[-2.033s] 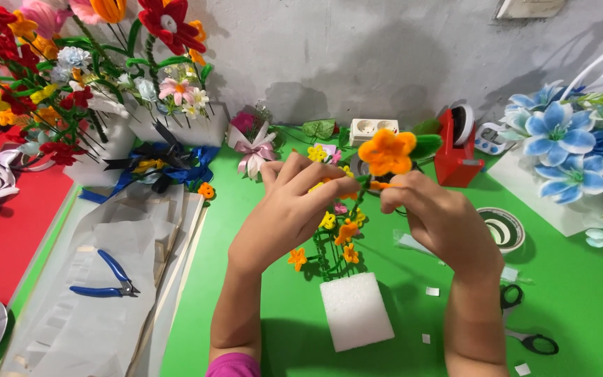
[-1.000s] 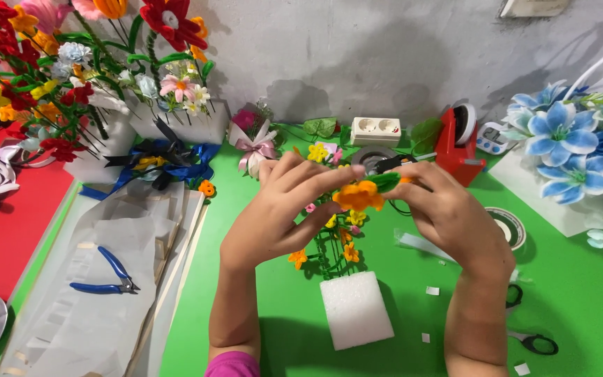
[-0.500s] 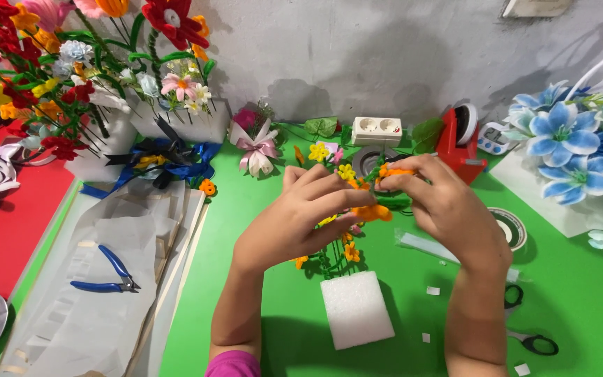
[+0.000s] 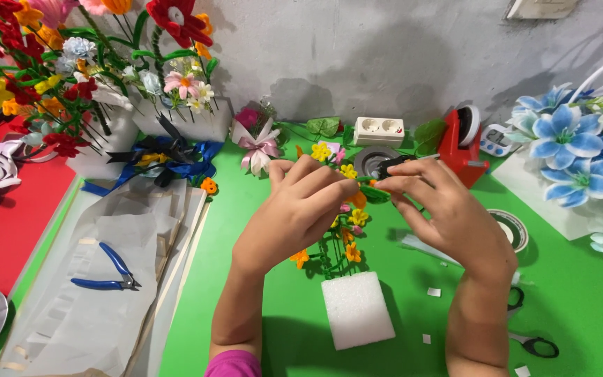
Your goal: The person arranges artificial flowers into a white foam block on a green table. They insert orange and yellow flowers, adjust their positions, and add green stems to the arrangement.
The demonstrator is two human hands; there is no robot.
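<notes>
**Both hands pinching a green stem above the foam block**

Centre frame, the left hand (image 4: 294, 216) and right hand (image 4: 448, 216) are meeting fingertip to fingertip, both narrowed into a pinch on a thin green stem (image 4: 371, 188) with a scrap of orange showing at the join. Right beneath them, the small bouquet (image 4: 336, 241) of yellow and orange flowers is standing in a white foam block (image 4: 357, 309), which is sitting on the green table (image 4: 581, 307) at lower centre.

Room to move? There is open green to the lower right, though scissors (image 4: 532, 342) are lying near the right forearm and a tape roll (image 4: 511, 227) is sitting just beside the right hand. To the left, stacked grey paper sheets (image 4: 99, 279) are carrying blue pliers (image 4: 106, 272), their edge running close along the left forearm. Along the back wall it is getting crowded: a red tape dispenser (image 4: 458, 143), a white socket block (image 4: 380, 130), tall red and yellow flowers (image 4: 43, 77) at upper left, blue flowers (image 4: 567, 146) at the right edge.
</notes>
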